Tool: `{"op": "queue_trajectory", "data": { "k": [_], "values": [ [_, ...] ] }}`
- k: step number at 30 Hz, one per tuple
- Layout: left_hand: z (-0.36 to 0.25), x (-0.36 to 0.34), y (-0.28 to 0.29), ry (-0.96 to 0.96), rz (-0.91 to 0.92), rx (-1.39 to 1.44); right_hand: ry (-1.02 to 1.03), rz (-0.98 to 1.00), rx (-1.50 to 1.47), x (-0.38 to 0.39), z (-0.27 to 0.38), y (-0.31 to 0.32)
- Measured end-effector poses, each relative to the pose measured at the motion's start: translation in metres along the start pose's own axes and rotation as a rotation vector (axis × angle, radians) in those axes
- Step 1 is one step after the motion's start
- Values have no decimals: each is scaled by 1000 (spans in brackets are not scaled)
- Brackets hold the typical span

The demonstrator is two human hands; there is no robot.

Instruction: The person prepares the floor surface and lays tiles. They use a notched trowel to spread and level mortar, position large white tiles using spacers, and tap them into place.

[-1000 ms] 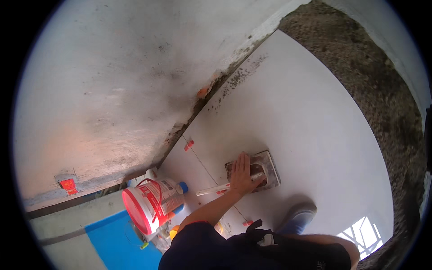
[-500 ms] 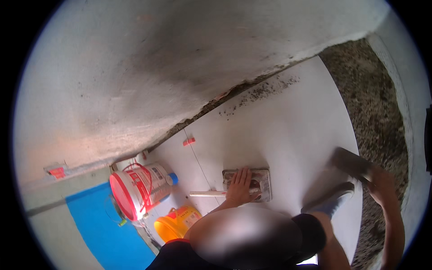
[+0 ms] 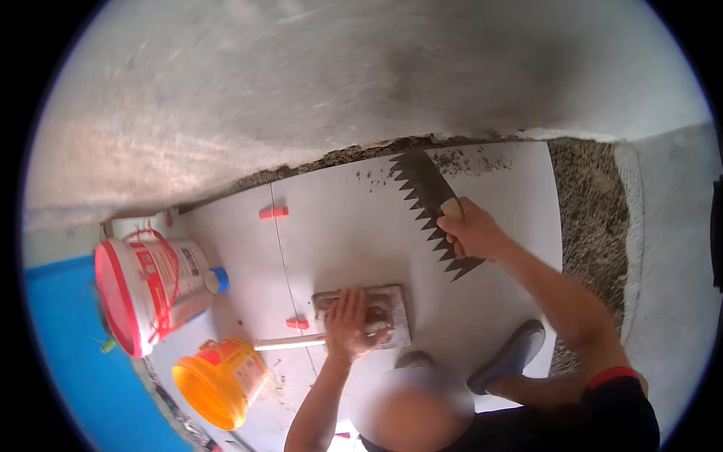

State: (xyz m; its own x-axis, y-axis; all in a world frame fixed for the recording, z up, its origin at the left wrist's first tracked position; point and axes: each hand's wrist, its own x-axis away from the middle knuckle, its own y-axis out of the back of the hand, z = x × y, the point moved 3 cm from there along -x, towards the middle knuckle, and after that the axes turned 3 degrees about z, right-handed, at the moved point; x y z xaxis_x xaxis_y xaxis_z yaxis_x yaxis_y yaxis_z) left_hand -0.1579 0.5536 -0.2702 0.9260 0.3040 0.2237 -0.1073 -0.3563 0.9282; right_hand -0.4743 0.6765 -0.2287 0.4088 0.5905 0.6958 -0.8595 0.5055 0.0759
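My left hand [image 3: 348, 324] lies with outstretched fingers on a grimy rectangular trowel [image 3: 395, 316], which rests on a large pale tile [image 3: 512, 203]. A pale stick [image 3: 282, 344] extends leftward from beside that hand. Above and to the right, my right hand [image 3: 471, 233] is closed on the wooden handle of a dark notched trowel [image 3: 422, 184], held over the tile with its long pointed teeth facing left. Red tile clips [image 3: 273, 213] sit on the joint to the left.
A white bucket with red lid [image 3: 154, 294] and a yellow bucket [image 3: 222, 384] stand left, near blue flooring [image 3: 75, 339]. A concrete wall [image 3: 361, 75] runs along the top. A rough mortar strip [image 3: 591, 218] borders the tile's right. My shoe [image 3: 508, 354] is at lower right.
My right hand came into view with the notched trowel at the right and has moved up and left over the tile. My left hand stays on the rectangular trowel while the view has turned.
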Motion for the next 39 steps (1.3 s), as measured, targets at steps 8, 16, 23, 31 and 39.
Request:
{"op": "queue_trajectory", "data": {
  "k": [8,16,23,31,39],
  "values": [
    [26,16,3,202,-220,15,77,-354,146,-22,-12,-45],
    [29,19,-5,192,-236,5,-178,-125,230,-44,32,-28],
    [25,10,-5,208,-263,-11,-242,-51,260,-33,37,-2],
    [27,12,-7,211,-224,-47,-149,-406,75,44,-25,40],
    [23,14,-10,167,-270,-145,-80,-218,137,74,-33,125]
  ]
}}
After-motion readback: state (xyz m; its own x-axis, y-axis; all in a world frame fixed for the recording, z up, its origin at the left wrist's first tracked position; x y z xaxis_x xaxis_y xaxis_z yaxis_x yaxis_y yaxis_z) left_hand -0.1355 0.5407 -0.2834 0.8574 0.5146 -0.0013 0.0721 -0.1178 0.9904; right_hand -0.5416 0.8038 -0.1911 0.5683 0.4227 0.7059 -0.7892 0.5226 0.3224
